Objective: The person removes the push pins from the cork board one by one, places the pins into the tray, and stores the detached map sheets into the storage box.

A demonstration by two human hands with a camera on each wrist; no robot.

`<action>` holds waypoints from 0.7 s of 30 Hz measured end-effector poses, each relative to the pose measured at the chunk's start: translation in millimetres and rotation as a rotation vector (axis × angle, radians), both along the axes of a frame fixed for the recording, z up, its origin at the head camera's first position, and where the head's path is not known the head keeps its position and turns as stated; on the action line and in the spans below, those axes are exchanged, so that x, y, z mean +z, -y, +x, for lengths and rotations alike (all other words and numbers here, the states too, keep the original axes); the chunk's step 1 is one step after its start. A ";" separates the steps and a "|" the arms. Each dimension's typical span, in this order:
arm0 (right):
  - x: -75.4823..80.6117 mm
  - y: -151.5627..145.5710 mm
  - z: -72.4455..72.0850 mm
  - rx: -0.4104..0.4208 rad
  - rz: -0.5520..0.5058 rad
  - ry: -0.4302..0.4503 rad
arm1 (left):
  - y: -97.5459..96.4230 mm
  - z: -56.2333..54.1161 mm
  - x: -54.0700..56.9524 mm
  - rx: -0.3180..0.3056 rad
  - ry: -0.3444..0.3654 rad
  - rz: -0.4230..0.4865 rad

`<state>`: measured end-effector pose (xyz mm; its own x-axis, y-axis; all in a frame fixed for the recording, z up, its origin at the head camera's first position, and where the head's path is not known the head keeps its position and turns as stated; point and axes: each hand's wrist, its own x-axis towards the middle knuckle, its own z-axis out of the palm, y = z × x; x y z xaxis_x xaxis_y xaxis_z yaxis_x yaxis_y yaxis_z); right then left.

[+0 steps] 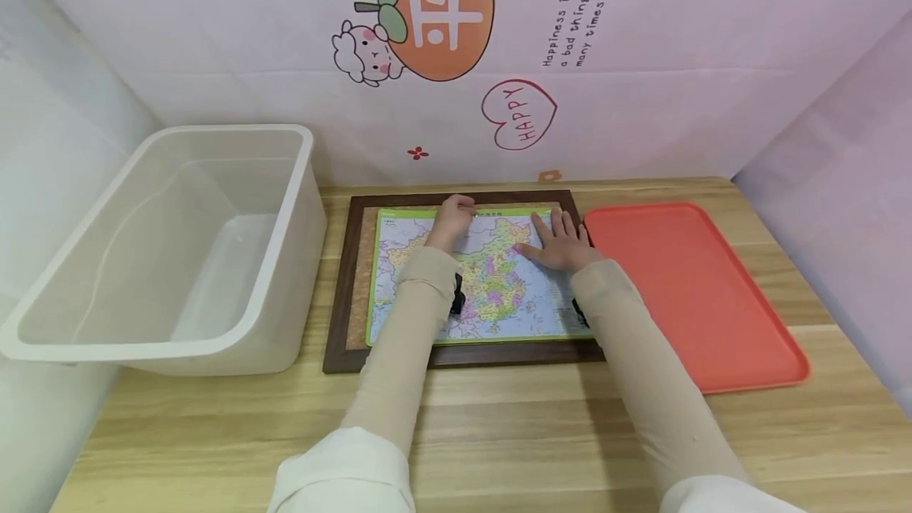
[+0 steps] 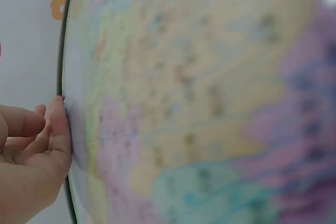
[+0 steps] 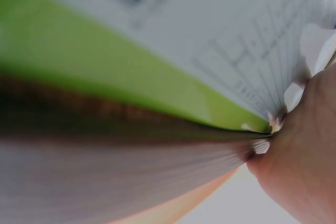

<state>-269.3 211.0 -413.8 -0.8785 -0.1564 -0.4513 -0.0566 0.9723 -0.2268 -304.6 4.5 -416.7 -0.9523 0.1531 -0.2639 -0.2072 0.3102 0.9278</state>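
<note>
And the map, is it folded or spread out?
Spread out: the map lies open on the board, its green border showing at top and bottom.

Right hand (image 3: 302, 148): beside the map, at right
Map (image 3: 173, 40): green-bordered — small print blurred
Frame (image 3: 105, 174): blurred, lying below the green border

My head view is bright, with soft shadows on the pale wood-grain table (image 1: 235, 426). My wrist views are dimmer: the colourful rectangular printed map (image 2: 210, 103) blurs in both, glare whitening the left one's upper right corner.
</note>
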 end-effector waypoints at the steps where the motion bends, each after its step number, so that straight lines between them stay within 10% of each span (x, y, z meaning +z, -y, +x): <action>1: -0.4 0.3 0.3 -0.001 0.003 0.001 | 0.8 -1.2 1.1 0.001 0.020 0.009; 12: -5.3 3.3 -1.3 -0.008 0.023 -0.001 | 7.7 2.8 41.2 0.024 0.248 0.157; 18: -2.8 2.5 -0.2 -0.013 0.023 -0.008 | 1.8 -20.8 9.3 0.038 0.191 0.047; 21: -1.0 1.7 0.6 -0.014 0.024 -0.010 | -0.8 -46.4 -30.5 0.019 0.050 -0.059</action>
